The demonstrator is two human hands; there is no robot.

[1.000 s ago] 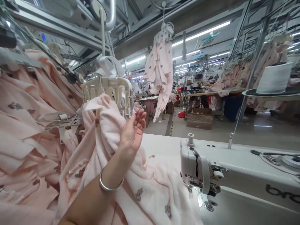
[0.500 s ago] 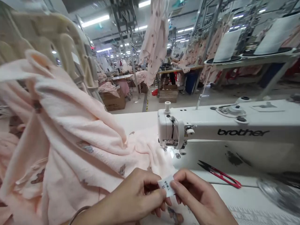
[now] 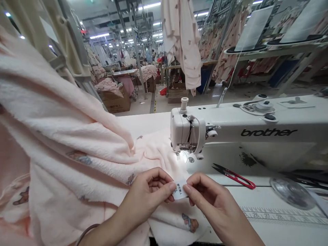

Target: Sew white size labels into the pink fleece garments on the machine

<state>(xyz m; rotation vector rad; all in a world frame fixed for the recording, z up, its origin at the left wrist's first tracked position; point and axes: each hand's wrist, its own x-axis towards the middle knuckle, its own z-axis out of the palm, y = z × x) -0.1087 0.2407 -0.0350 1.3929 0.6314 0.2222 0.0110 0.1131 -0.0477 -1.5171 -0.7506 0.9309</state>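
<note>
A small white fabric label (image 3: 180, 190) with dark printed characters is stretched between my two hands. My left hand (image 3: 151, 191) pinches its left side between thumb and fingers. On the right side, my right hand (image 3: 208, 194) pinches it the same way. Beneath and left of the hands spreads pale pink fleece fabric (image 3: 99, 143) with small printed bears, draped in thick folds and reaching the needle area. The white sewing machine (image 3: 188, 133) stands just beyond my hands, its needle light on.
Red-handled thread snips (image 3: 234, 176) lie on the machine bed to the right. A clear round dish (image 3: 293, 193) sits beside a printed ruler scale (image 3: 269, 216). White thread cones (image 3: 253, 30) stand behind the machine. Pink garments (image 3: 183, 44) hang beyond, and a cardboard box (image 3: 115, 99) is on the floor.
The view has shifted, and the hands sit higher in it. The label has turned in my fingers and shows more of its print. Both hands still hold it.
</note>
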